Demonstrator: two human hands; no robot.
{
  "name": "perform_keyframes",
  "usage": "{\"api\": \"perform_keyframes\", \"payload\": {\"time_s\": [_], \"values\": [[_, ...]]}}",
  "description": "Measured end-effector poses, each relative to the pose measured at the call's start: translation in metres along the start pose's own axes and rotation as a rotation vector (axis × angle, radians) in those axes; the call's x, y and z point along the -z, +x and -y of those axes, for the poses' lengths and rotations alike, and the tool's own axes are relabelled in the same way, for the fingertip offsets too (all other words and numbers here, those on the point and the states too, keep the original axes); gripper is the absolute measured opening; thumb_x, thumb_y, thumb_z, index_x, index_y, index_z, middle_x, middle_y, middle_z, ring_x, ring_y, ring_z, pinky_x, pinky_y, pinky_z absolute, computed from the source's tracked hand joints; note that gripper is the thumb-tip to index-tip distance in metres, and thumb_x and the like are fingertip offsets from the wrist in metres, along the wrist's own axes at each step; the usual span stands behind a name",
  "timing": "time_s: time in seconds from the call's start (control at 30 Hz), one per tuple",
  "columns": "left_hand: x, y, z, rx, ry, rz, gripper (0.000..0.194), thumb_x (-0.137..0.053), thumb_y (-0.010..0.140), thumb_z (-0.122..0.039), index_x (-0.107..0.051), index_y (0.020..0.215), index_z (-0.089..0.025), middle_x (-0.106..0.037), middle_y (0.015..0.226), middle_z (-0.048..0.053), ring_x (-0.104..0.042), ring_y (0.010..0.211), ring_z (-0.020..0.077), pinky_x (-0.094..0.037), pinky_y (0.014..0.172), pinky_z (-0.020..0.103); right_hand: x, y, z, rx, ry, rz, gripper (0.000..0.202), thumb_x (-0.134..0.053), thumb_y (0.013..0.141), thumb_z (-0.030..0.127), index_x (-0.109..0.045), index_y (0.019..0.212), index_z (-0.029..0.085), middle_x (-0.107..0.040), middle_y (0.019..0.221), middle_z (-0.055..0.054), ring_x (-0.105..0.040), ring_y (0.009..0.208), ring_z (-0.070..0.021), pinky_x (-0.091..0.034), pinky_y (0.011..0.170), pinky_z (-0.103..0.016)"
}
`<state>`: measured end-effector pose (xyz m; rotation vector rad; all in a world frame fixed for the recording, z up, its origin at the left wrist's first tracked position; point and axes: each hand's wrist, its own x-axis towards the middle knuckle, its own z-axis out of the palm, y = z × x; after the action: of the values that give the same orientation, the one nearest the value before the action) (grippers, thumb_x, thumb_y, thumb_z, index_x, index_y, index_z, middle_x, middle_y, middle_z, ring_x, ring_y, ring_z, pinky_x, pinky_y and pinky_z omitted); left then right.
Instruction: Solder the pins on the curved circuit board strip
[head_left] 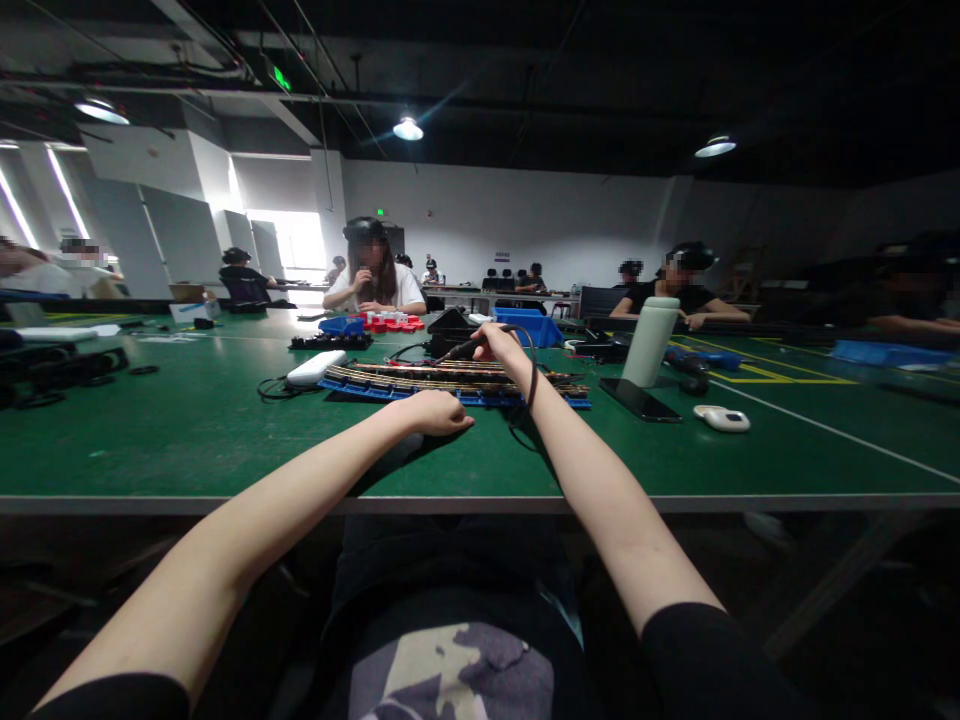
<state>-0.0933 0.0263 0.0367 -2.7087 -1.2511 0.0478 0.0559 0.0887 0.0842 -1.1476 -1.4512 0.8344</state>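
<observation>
My right hand (495, 343) is closed around a soldering iron (463, 350) with a dark handle. Its tip points left, over a long blue rack (360, 390) bearing thin yellowish strips and wires. A black cable (534, 375) loops from the iron across my right forearm. My left hand (437, 412) rests on the green table just in front of the rack, fingers curled in; whatever they may hold is hidden.
A white power bank (316, 368) lies left of the rack. To the right are a pale green bottle (651, 342), a phone (639, 399) and a small white device (721, 418). Behind stand a blue bin (536, 327) and red parts (394, 321). A person (375, 275) sits opposite.
</observation>
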Motion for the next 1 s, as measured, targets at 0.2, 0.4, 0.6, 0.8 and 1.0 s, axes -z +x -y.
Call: {"api": "perform_keyframes", "payload": {"time_s": [0.2,0.4,0.6,0.8,1.0], "values": [[0.003,-0.001,-0.003,0.003,0.025,0.028,0.048,-0.037,0.097,-0.046,-0.07,0.076,-0.017,-0.07,0.076,0.008,-0.062,0.067,0.0182,-0.037,0.058,0.026,0.001,0.0,0.0,0.0,-0.085,0.016,0.022,-0.046,0.087,0.021,-0.062,0.074,0.016,-0.055,0.044,0.003,-0.054,0.044,-0.0096,-0.044,0.049,-0.016],[0.006,-0.003,-0.004,0.011,0.039,0.04,0.049,-0.036,0.097,-0.047,-0.071,0.08,-0.018,-0.07,0.078,0.008,-0.063,0.069,0.0185,-0.037,0.059,0.026,0.001,-0.002,0.003,-0.012,-0.109,0.031,0.022,-0.046,0.086,0.018,-0.063,0.072,0.016,-0.054,0.044,0.003,-0.054,0.043,-0.0093,-0.044,0.048,-0.016],[0.006,-0.003,-0.005,0.012,0.035,0.04,0.048,-0.036,0.096,-0.046,-0.071,0.079,-0.017,-0.07,0.078,0.009,-0.063,0.069,0.0183,-0.037,0.057,0.026,0.002,-0.006,0.01,-0.083,-0.111,0.06,0.023,-0.044,0.09,0.019,-0.063,0.077,0.015,-0.052,0.041,0.002,-0.053,0.041,-0.0104,-0.044,0.046,-0.016],[0.005,-0.002,-0.004,0.008,0.031,0.037,0.048,-0.037,0.096,-0.047,-0.071,0.079,-0.017,-0.07,0.076,0.008,-0.063,0.067,0.0175,-0.038,0.058,0.025,0.001,-0.01,0.015,-0.1,-0.148,0.093,0.023,-0.043,0.092,0.018,-0.059,0.075,0.016,-0.05,0.037,0.003,-0.052,0.037,-0.0115,-0.041,0.041,-0.017],[0.003,-0.001,-0.003,0.016,0.035,0.039,0.049,-0.036,0.097,-0.048,-0.072,0.08,-0.018,-0.071,0.079,0.009,-0.064,0.07,0.0192,-0.038,0.06,0.026,0.001,-0.011,0.017,-0.085,-0.178,0.097,0.025,-0.047,0.094,0.026,-0.06,0.075,0.015,-0.048,0.035,0.003,-0.051,0.036,-0.0122,-0.044,0.043,-0.019]]}}
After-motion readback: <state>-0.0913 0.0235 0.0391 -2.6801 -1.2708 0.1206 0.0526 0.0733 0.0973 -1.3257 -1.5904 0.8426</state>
